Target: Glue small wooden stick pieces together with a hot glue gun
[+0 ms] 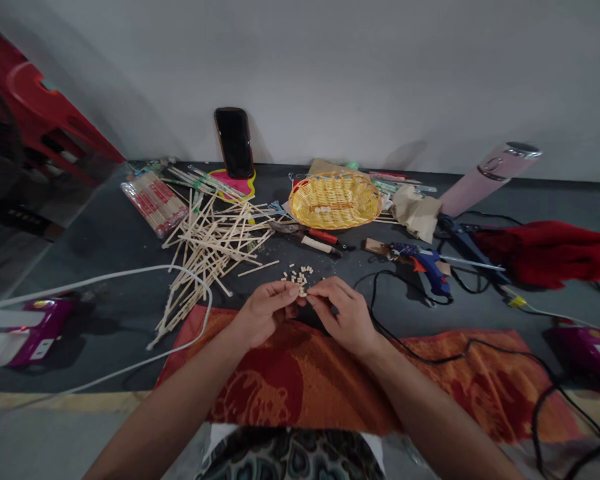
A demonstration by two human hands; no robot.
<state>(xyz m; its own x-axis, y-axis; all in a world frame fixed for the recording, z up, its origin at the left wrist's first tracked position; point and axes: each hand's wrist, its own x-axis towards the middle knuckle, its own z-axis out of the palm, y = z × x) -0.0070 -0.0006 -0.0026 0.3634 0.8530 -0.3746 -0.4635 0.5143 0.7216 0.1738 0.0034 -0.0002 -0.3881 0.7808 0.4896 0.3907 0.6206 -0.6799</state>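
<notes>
My left hand [273,308] and my right hand [345,312] meet over the front of the dark tabletop, fingertips pinched close together. Between them are tiny pale wooden stick pieces [303,292]; which fingers hold which piece is hard to make out. Just beyond the fingertips lie several more short cut pieces [300,275]. A loose heap of long wooden sticks [215,240] spreads to the left of my hands. Pliers with red and white handles [310,239] lie farther back, and a blue glue gun [427,267] rests to the right.
A yellow wicker basket [336,200] holding small bits stands at the back. A phone [234,143] leans on the wall beside packed sticks [155,203]. An orange towel [280,387] covers the front edge. Cables, a pink flask [487,180], red cloth [550,253] and purple power strips [43,331] surround the work area.
</notes>
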